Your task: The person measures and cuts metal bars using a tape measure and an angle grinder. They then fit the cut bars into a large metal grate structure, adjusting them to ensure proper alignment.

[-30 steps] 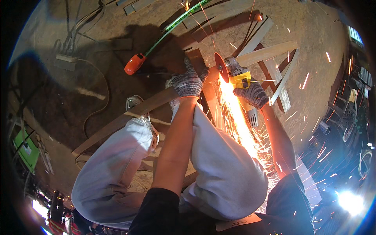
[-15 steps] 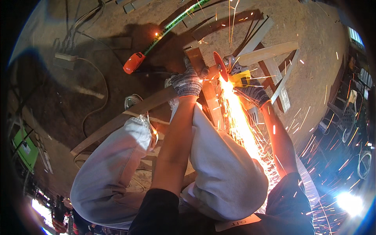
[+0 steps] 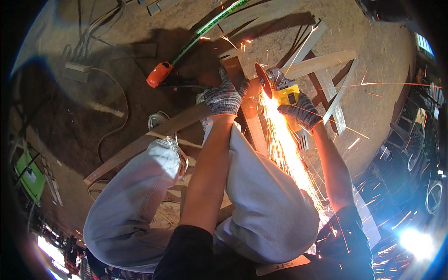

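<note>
My left hand (image 3: 224,98), in a grey knitted glove, is closed over a long metal bar (image 3: 154,136) that runs from the lower left up to the grinder. Its fingers point away from me, and part of the grip is hidden. My right hand (image 3: 302,112), gloved alike, grips an angle grinder (image 3: 287,94) with a yellow body. The grinder's reddish disc (image 3: 262,80) stands on edge at the bar's right end. A dense stream of sparks (image 3: 285,144) shoots from there back toward my right knee. Another metal piece (image 3: 252,121) lies crosswise under the bar.
An orange tape measure (image 3: 160,74) lies beyond my left hand, its green blade (image 3: 203,31) pulled out. Several metal strips (image 3: 319,64) lie crossed at the far right. A cable (image 3: 125,100) curves over the floor at left. My bent knees flank my left arm.
The grinder and my right hand have shifted very slightly, and its glove shows more plainly. The spark stream has narrowed. My left hand and the bar look unmoved.
</note>
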`<state>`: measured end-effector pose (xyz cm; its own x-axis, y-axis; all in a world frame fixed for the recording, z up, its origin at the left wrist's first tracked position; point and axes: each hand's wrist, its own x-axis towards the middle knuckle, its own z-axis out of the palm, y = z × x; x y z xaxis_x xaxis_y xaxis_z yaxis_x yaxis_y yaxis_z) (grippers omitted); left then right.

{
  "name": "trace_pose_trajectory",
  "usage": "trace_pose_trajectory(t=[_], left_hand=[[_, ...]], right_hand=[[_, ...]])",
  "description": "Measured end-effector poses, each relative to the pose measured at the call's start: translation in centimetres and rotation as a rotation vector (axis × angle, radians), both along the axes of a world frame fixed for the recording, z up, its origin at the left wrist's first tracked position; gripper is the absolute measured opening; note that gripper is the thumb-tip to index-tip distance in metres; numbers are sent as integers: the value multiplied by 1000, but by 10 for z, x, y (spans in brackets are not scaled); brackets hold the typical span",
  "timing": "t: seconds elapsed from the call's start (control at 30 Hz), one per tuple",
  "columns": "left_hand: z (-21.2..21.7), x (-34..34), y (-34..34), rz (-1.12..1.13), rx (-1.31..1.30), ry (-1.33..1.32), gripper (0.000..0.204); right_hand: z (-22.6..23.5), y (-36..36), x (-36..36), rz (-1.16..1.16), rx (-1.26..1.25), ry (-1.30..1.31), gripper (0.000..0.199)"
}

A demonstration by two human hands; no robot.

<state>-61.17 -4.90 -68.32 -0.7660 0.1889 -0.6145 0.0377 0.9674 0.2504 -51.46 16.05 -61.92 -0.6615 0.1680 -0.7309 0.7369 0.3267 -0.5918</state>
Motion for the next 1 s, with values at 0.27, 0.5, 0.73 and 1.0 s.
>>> trace_pose_trajectory(t=[0.27,0.5,0.73,1.0], left_hand=[[0,2,-4,-36,33,124,95],[-3,-1,-1,-36,-10,-43,97],[8,-5,0,-60,12,-43,93],[6,-3,-2,0,40,-26,97]], right_hand=[[16,-10,-9,-30,41,-91,48],[13,-4,-7,128,95,-87,44],[4,-1,3,-16,-38,1,48],[4,-4,-2,47,-1,26,46]])
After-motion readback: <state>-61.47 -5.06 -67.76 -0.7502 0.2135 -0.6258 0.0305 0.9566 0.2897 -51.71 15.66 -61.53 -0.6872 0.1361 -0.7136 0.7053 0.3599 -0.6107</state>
